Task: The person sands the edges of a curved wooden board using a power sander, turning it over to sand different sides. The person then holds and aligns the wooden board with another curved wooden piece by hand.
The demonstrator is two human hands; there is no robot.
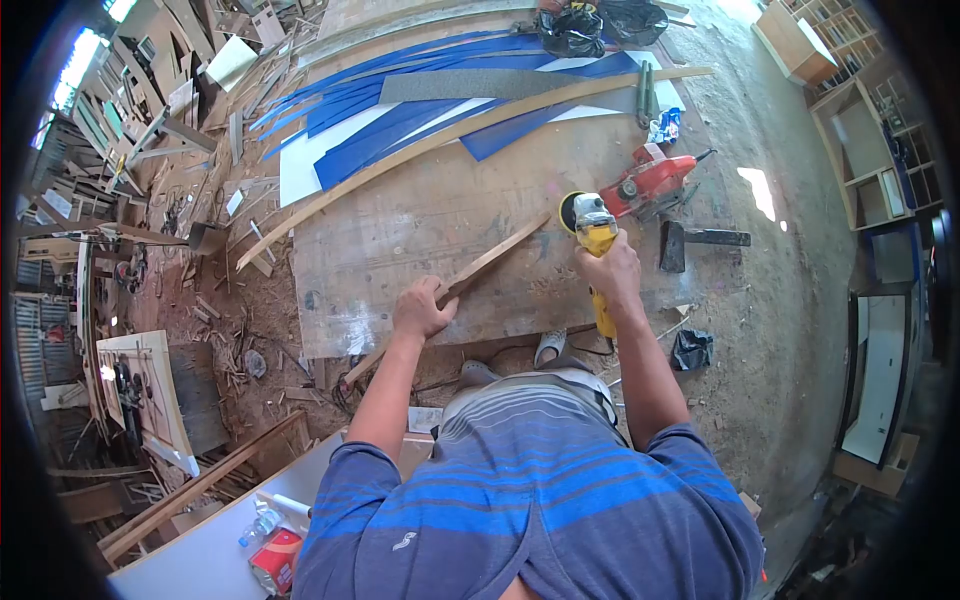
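My left hand (424, 310) is closed around a narrow wooden strip (500, 248), which lies slantwise over the workbench (390, 240) with its lower end past the near edge. My right hand (612, 272) grips a yellow angle grinder (597, 236) with a round disc at its head. The disc is close to the strip's far end, seemingly a small gap apart. Just beyond the grinder rests a red power tool (650, 182). A hammer (676, 247) with a dark handle lies to the right of my right hand.
Blue strips (390, 150), white sheets and a long wooden batten (420, 148) cover the bench's far side. Black plastic bags (570, 28) sit at its back. Wood scraps litter the floor at left; cabinets (865, 140) stand right. A white panel (190, 560) is near my left side.
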